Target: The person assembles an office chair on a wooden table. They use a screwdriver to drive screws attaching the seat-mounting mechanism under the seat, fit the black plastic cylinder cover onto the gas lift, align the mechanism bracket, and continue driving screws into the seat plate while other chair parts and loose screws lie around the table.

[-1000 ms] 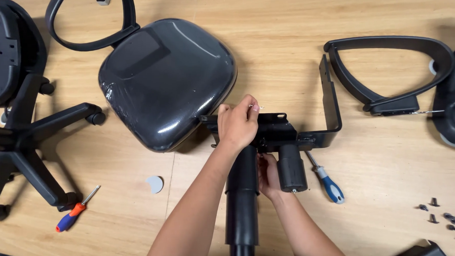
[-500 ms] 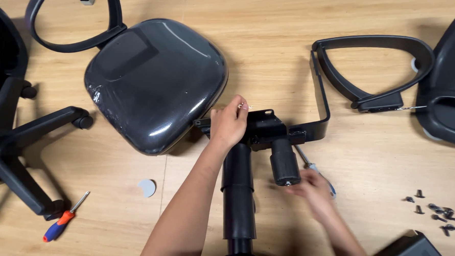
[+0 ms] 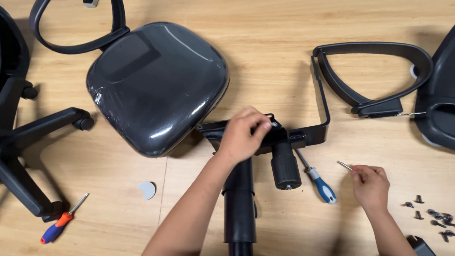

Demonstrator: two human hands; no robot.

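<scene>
- While your left hand (image 3: 243,135) rests on the black seat mechanism plate (image 3: 289,138), its fingers curl together on the plate's top edge, pinching a small silver bit at the fingertips; can't tell what that bit is
- Your right hand (image 3: 370,185) sits on the wood floor (image 3: 285,38), well apart from the plate, fingers closed on a thin silver bolt (image 3: 344,164) w/ the tip poking up-left
- Mechanism plate lies mid-frame, just beside the seat cushion (image 3: 156,85); black gas cylinder (image 3: 238,199) runs from under it down to the bottom edge, short black knob (image 3: 284,166) hangs off it to the right
- Blue-handled screwdriver (image 3: 316,178) lies btwn the knob and your right hand, touching neither hand
- Loose pile of dark screws (image 3: 436,216) just right of your right hand
- Black armrest (image 3: 368,78) lies upper right, its bracket end meeting the plate
- 2nd armrest (image 3: 75,27) loops off the cushion's top-left
- Star base w/ casters (image 3: 18,147) at far left, red/blue screwdriver (image 3: 62,219) near it, small grey disc (image 3: 147,190) below the cushion
- Chair backrest (image 3: 446,98) cut off at the right edge
</scene>
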